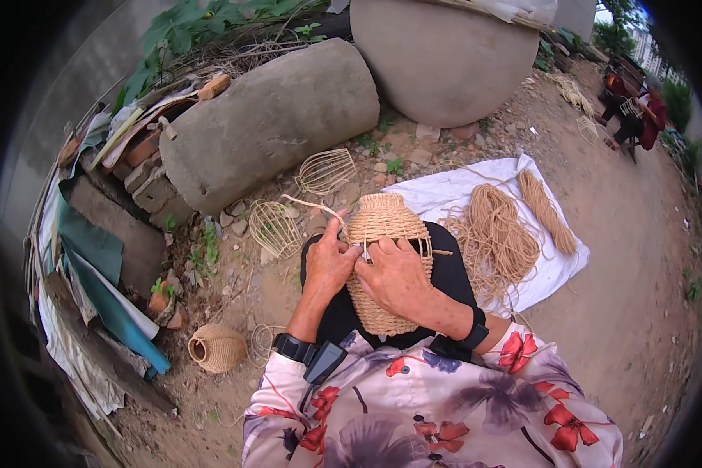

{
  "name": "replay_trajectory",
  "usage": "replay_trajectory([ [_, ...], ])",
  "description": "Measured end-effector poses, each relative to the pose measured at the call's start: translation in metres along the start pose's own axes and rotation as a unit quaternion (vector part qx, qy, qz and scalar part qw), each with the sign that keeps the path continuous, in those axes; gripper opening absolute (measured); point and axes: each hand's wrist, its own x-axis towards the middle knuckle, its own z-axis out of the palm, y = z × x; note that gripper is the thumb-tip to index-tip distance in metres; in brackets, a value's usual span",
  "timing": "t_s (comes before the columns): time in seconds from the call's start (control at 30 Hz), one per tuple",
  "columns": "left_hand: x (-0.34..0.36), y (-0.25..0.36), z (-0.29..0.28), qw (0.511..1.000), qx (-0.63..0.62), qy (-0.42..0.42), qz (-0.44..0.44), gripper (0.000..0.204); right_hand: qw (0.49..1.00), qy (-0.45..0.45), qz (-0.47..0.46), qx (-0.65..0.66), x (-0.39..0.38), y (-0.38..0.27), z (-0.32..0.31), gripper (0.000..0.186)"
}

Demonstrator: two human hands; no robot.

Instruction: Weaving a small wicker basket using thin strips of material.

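Observation:
A half-woven basket (386, 217) of tan cord lies across my dark-trousered lap. Woven bands cover its top and lower body, and bare frame ribs show in a gap at its right side. My left hand (329, 264) is closed at the basket's left side, with a loose strand of cord (313, 204) running up past its raised index finger. Across the middle of the basket, my right hand (396, 274) has its fingers bent and pressed onto the weave and ribs. Both sets of fingertips nearly meet, and exactly what they pinch is partly hidden.
On a white sheet (565, 269) at right lie a loose cord heap (495, 238) and a cord bundle (546, 210). Bare basket frames (275, 228) and a finished woven basket (217, 349) rest on the dirt at left. Beyond are a concrete cylinder (273, 117) and a seated person (647, 113).

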Motion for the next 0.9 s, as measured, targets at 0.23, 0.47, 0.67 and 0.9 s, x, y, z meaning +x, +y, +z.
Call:
replay_trajectory([
  [0.23, -0.006, -0.019, 0.016, 0.980, -0.196, 0.028, -0.032, 0.056, 0.997, 0.013, 0.017, 0.072, -0.001, 0.009, -0.005, 0.014],
  [0.47, -0.021, -0.032, 0.017, 0.920, -0.381, 0.068, -0.062, 0.044, 0.996, -0.015, 0.024, 0.090, 0.006, 0.018, -0.011, 0.018],
  [0.67, -0.015, -0.057, 0.011, 0.962, -0.203, 0.137, -0.122, 0.011, 0.994, -0.090, 0.034, 0.056, 0.010, 0.023, -0.008, 0.021],
  [0.9, -0.019, -0.056, -0.003, 0.901, -0.426, 0.033, -0.079, 0.016, 0.984, -0.040, 0.032, 0.169, -0.015, 0.051, -0.013, 0.021],
])
